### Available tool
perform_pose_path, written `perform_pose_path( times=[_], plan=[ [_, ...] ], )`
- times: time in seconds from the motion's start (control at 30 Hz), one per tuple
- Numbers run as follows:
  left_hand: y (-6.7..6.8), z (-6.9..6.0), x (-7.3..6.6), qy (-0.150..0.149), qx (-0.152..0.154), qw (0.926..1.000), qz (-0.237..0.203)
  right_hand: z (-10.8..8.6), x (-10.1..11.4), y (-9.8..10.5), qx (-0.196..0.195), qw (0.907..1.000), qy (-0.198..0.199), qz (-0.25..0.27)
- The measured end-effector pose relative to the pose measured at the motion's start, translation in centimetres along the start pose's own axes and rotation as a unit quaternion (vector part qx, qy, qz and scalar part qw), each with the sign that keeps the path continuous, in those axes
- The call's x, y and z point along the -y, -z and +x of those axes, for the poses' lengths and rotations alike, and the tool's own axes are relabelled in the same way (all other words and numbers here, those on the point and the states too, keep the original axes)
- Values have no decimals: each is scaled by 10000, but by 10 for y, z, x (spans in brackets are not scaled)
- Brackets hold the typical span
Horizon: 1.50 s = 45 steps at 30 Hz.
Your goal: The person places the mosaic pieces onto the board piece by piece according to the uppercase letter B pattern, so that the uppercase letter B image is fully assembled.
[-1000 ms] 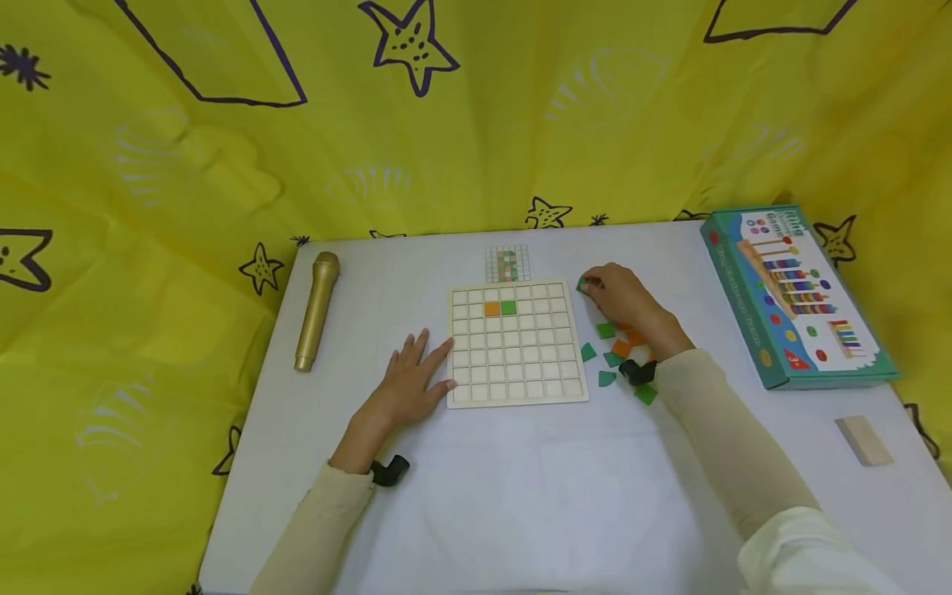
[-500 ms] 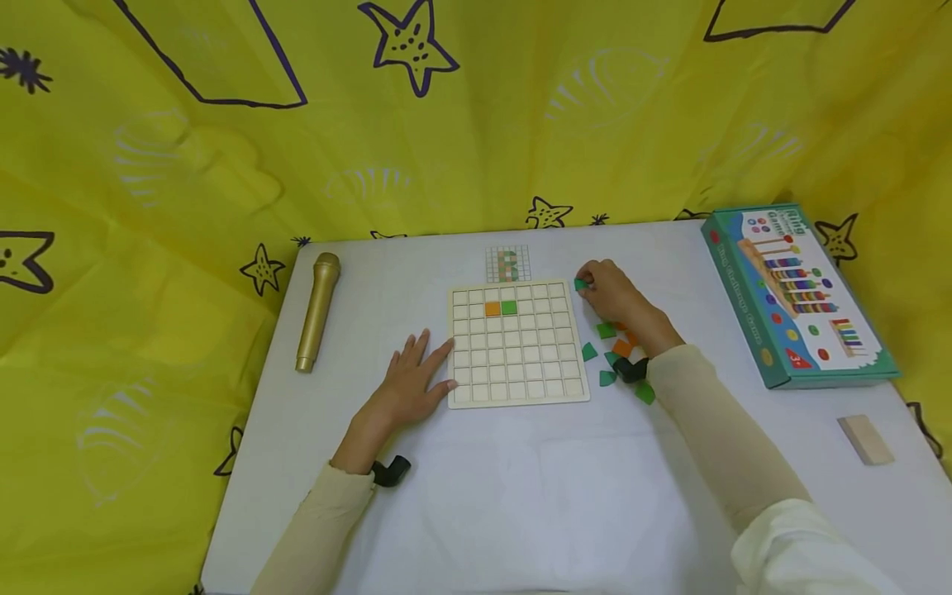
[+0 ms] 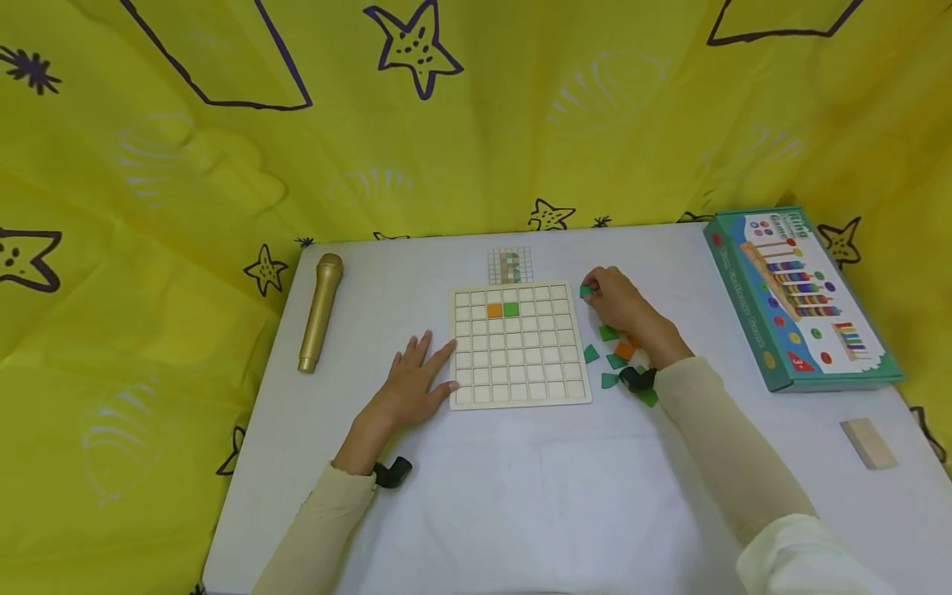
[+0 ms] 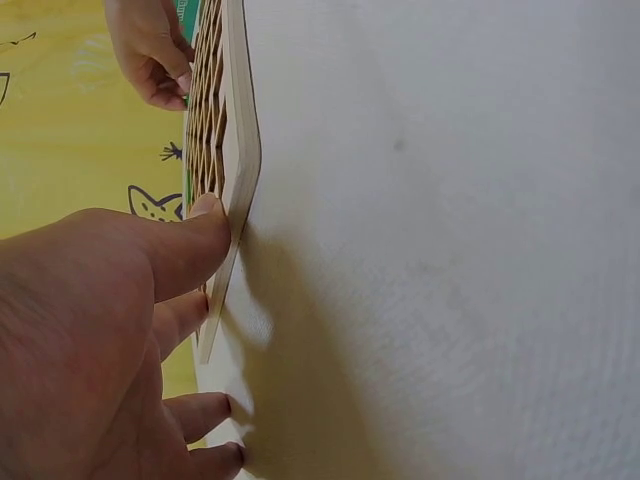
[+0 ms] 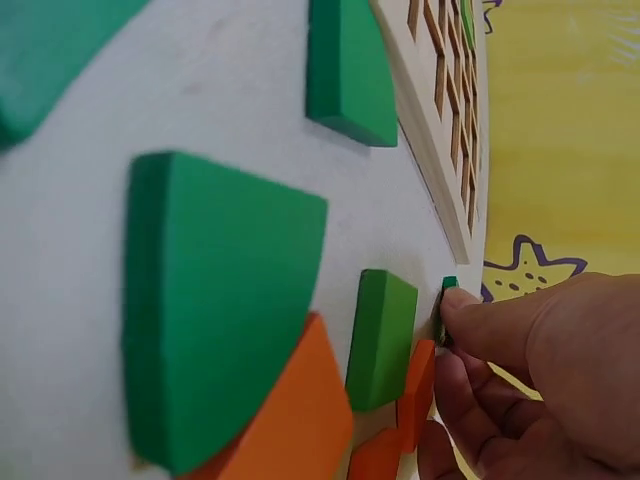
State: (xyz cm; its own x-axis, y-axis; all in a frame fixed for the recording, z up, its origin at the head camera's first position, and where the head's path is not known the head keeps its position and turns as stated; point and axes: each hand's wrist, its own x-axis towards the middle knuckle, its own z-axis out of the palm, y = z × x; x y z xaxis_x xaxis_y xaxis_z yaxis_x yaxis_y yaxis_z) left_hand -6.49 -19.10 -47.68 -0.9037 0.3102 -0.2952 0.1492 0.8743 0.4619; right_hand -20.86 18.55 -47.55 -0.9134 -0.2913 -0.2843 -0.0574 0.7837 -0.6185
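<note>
A wooden grid board [image 3: 521,345] lies mid-table, with an orange square tile [image 3: 494,311] and a green square tile [image 3: 511,309] side by side in its second row. My left hand [image 3: 411,388] lies at the board's left edge, fingers spread, thumb and index touching the rim. Just off the board's upper right corner, my right hand [image 3: 616,299] pinches a dark green tile [image 3: 586,291] between thumb and fingertips. Below that hand are loose green tiles [image 3: 609,380] and orange tiles [image 3: 625,350], several partly hidden by the wrist. A small pattern card [image 3: 510,264] lies behind the board.
A gold microphone [image 3: 321,314] lies on the left of the white table [image 3: 476,496]. To the right are a ring game box [image 3: 803,302] and a small wooden block [image 3: 868,444]. A yellow patterned curtain [image 3: 476,140] hangs behind.
The right hand stays near the board's upper right corner with the tile, shifting only slightly. My left hand keeps its place at the board's edge.
</note>
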Motion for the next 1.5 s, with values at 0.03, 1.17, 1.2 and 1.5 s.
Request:
perform_pose_path(
  times=[0.03,1.17,1.2,1.5],
  plan=[
    [0,0,0,-9,-14,10000,-2,-1,0,0,-10,10000,11,-10],
    [0,2,-1,-21,3,10000,18,-5,63,-53,-220,9871,1066,-1171],
    [0,2,-1,-12,13,10000,17,-4,64,-54,-256,9861,1087,-1228],
    [-1,3,1,73,87,9999,124,1,73,-58,-241,9859,1166,-1176]
  ],
)
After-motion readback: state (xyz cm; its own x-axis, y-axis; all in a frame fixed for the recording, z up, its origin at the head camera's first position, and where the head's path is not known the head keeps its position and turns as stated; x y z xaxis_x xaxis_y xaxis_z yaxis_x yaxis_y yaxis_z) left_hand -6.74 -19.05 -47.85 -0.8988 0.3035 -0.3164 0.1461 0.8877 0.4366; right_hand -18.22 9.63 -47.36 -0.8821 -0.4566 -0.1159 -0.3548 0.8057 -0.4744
